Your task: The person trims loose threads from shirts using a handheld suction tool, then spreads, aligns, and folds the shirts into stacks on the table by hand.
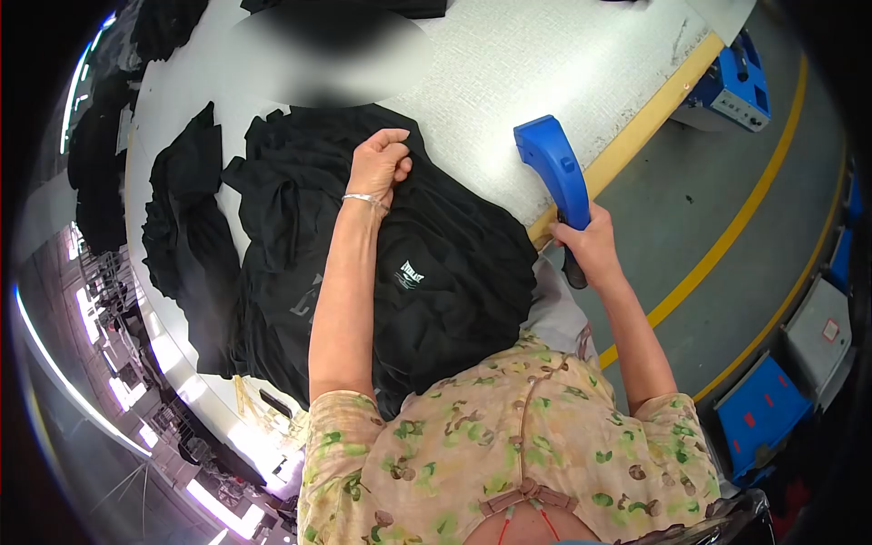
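Black garments (463, 245) with a small white printed logo lie bunched on the white table. Over their upper part is my left hand (377, 165), a bracelet at its wrist, its fingers curled into a loose fist; whether it pinches any cloth is too small to tell. At the table's right edge my right hand (589, 243) grips the dark handle of a blue handheld tool (559, 168), whose curved head points up and to the left over the tabletop.
The white table (490, 64) has a wooden edge running to the upper right. More black cloth (191, 245) lies at the left. Beyond the edge stand a blue machine (738, 91) and, lower right, a blue bin (761, 413) and a grey bin (817, 336).
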### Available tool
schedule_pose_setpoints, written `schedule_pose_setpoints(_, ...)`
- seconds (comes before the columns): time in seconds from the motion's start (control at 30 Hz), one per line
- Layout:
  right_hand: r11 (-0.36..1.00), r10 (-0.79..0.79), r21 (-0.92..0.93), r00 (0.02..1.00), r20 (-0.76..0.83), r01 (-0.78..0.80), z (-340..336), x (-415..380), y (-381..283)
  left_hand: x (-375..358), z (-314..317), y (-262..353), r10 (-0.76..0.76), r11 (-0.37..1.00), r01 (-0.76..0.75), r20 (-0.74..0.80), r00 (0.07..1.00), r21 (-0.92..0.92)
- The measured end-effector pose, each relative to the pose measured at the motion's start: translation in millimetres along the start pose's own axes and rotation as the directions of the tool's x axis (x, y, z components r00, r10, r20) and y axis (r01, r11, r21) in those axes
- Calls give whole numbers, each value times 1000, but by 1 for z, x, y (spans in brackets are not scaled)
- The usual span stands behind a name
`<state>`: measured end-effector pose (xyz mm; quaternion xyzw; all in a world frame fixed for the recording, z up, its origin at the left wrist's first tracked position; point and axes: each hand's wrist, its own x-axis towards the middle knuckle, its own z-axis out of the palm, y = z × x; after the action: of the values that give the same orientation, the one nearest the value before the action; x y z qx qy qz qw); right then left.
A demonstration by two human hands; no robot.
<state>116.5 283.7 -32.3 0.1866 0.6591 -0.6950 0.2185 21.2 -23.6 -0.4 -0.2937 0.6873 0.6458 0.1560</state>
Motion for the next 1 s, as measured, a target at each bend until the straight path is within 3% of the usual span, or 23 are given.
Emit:
schedule_pose_setpoints(0.1,1000,-11,-19,1000,22,11,3,2,1,3,-7,-3,3,993,10,115,993,-114)
schedule_pose_setpoints(0.23,999,-22,-33,999,24,22,8,1,10,-2,-10,3,-20,991,-4,172,985,135)
schedule_pose_setpoints(0.47,1000,5,-8,1000,4,-5,21,-9,-2,-5,-18,22,-109,936,18,239,965,353)
schedule_pose_setpoints(0.57,1000,-7,12,1000,12,7,24,-7,4,-1,-25,22,-225,929,154,183,957,337)
schedule_pose_setpoints(0.67,999,2,-45,999,39,-1,25,-8,2,-3,-28,22,-224,958,176,211,951,226)
schedule_pose_setpoints(0.77,993,-62,-101,997,39,65,32,-10,-4,5,-40,12,-203,978,174,351,914,115)
schedule_pose_setpoints(0.87,990,-5,-141,998,64,14,42,-18,-23,2,-39,14,-190,981,163,399,897,101)
schedule_pose_setpoints(1.0,951,-134,-263,984,120,162,64,-15,-26,6,-41,10,-171,985,146,457,873,90)
